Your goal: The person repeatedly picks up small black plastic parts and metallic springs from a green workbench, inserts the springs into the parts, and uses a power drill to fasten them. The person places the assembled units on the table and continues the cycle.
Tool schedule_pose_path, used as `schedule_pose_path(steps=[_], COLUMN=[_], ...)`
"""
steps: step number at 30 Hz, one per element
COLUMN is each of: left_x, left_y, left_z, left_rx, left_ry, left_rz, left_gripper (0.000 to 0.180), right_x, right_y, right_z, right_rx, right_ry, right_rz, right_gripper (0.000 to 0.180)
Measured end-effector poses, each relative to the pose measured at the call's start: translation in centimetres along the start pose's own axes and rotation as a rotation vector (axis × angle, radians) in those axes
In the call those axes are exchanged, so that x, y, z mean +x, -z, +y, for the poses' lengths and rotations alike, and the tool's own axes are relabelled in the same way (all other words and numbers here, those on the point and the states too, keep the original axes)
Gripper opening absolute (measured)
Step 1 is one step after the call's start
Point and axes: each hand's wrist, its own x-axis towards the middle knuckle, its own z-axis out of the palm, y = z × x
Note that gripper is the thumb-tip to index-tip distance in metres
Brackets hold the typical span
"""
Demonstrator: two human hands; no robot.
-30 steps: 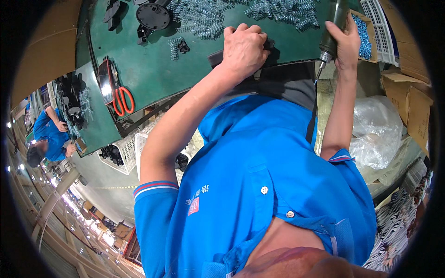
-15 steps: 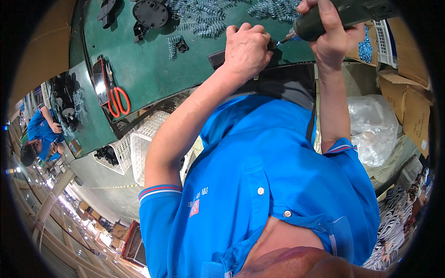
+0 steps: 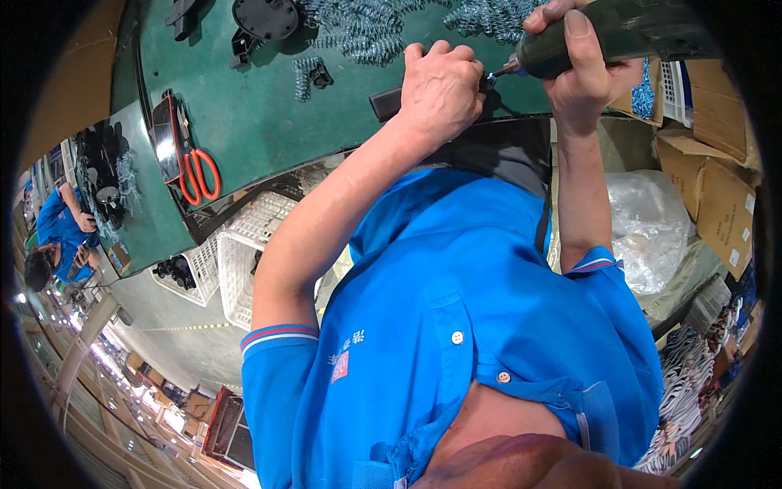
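Note:
My left hand (image 3: 442, 94) is closed around a black plastic part (image 3: 385, 105) near the front edge of the green table. Its fingers hide most of the part, and one end juts out on the left. In my right hand (image 3: 585, 85) is a dark green power screwdriver (image 3: 643, 31), held sideways with its bit pointing left. The bit's tip meets or nearly meets the part beside my left fingers; exact contact cannot be made out. Left of my left hand lie a few springs (image 3: 305, 77) and a small black knob-like piece (image 3: 322, 77).
Heaps of metal springs (image 3: 358, 33) and black plastic parts (image 3: 265, 18) lie farther back. Red-handled scissors (image 3: 198, 173) rest beside a dark flat object (image 3: 165, 138). White crates (image 3: 236, 277) stand below the table; cardboard boxes (image 3: 721, 204) are at right. Another person (image 3: 59, 228) works far left.
The whole view has shifted slightly. Both hands keep their holds, and the screwdriver stays at the part beside my left fingers, sitting slightly lower in the picture.

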Motion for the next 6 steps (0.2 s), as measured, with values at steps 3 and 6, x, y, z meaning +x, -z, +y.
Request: schedule_pose_path(steps=[3, 6], left_x=[0.00, 0.07], left_y=[0.02, -0.01], left_z=[-0.04, 0.02], left_rx=[-0.001, 0.000], left_ry=[0.005, 0.018], left_rz=[0.001, -0.019], left_gripper=[0.028, 0.029], right_x=[-0.14, -0.29], right_y=[0.00, -0.25], right_z=[0.41, 0.27], right_rx=[-0.067, -0.069], right_ry=[0.028, -0.001], right_rz=[-0.006, 0.000], right_gripper=[0.072, 0.073])
